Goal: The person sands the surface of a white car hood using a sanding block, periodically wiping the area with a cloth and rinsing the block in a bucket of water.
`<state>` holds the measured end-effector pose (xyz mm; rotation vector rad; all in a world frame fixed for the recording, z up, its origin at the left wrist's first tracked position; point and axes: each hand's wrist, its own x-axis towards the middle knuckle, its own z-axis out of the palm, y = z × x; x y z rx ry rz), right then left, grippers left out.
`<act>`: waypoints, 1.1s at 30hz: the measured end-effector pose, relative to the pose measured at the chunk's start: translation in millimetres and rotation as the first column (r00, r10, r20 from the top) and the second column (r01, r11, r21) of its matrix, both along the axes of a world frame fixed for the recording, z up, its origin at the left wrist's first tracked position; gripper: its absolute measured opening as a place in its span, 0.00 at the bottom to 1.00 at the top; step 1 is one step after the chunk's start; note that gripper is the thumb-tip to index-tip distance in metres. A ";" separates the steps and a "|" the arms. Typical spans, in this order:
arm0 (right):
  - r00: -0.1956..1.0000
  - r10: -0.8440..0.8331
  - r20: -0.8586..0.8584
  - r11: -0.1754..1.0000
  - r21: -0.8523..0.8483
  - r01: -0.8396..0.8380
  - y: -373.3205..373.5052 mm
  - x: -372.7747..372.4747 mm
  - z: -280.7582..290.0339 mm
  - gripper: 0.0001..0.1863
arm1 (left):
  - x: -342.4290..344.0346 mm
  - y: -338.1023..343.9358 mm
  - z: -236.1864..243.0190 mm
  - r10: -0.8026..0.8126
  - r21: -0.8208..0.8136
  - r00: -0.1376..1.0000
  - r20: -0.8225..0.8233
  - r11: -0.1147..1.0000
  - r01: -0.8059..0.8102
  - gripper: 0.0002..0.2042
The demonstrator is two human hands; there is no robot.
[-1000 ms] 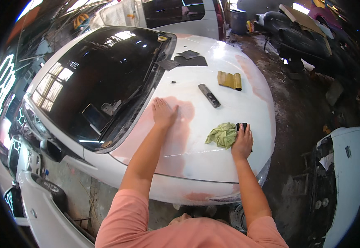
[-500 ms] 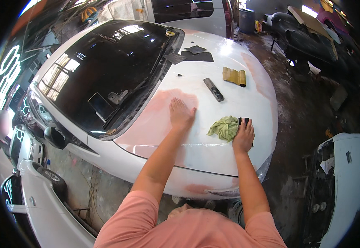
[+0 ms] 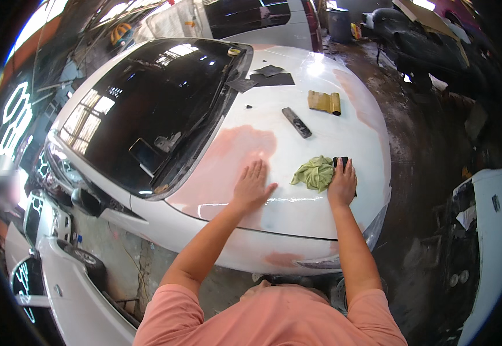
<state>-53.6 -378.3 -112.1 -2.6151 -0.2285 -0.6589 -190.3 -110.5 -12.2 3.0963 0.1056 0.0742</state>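
We see the white hood (image 3: 352,135) spread widest, its broad, gentle slope probably letting loose items lie without sliding. On its windshield side is a pinkish patch (image 3: 219,167), where the left hand (image 3: 253,183) lies palm down, fingers extended and gripping nothing, perhaps flat so the palm meets the surface evenly. Nearer the hood's front we find the right hand (image 3: 342,181), just beside a crumpled green cloth (image 3: 313,174), likely bunched there for easy reach. Farther across, dark sheets (image 3: 275,79) overlap near the windshield; a yellow-brown roll (image 3: 322,102) lies partly unwound, seemingly held by its own curl; a dark bar (image 3: 296,123) sits apart, perhaps to leave both palms room. Smallest to show is a black block (image 3: 341,161), mostly covered by the right hand's draped fingers; whether they clasp it, we cannot tell.
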 end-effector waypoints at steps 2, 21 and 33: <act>1.000 -0.008 -0.004 1.000 0.001 0.008 2.4 -2.6 2.5 0.25 | 24.7 17.3 10.8 -0.020 0.007 0.998 -0.055 1.000 0.020 0.41; 0.997 -0.030 0.075 1.000 -0.003 0.031 3.5 -6.3 8.7 0.24 | 236.4 93.7 2.1 -0.080 0.081 0.993 -0.092 0.993 0.087 0.44; 0.996 -0.037 0.077 0.999 -0.004 0.037 3.1 -1.4 4.8 0.24 | 95.8 66.6 6.3 -0.144 0.058 0.989 -0.036 0.988 0.146 0.43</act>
